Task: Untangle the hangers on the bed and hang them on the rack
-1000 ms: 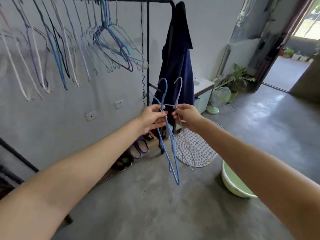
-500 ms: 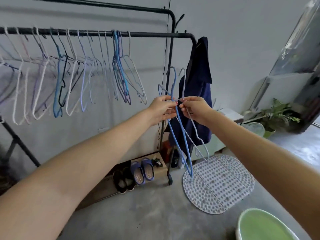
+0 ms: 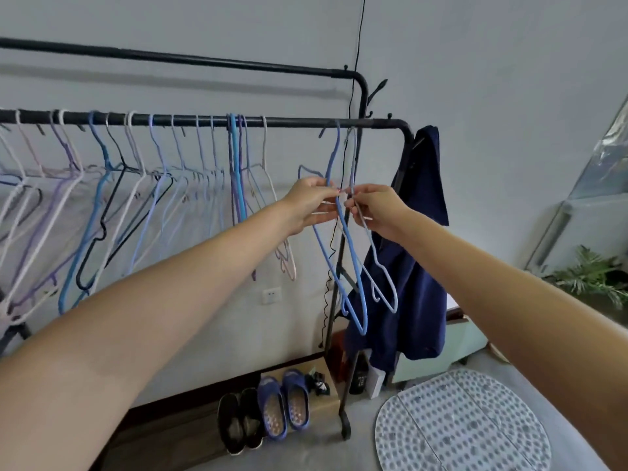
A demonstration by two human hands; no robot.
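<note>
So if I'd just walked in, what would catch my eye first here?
Probably the two hands up front: the left hand grips a blue hanger and the right hand a paler hanger, both lifted to the black rack. To the left, a long row of hangers fills that bar. A dark blue garment hangs at its right end.

Rack (image 3: 306, 123) black; held hangers blue (image 3: 353, 266) and pale grey-blue (image 3: 384, 280); jacket (image 3: 418, 266) navy; mat (image 3: 462, 423) at 5 o'clock white, grey-dotted.
</note>
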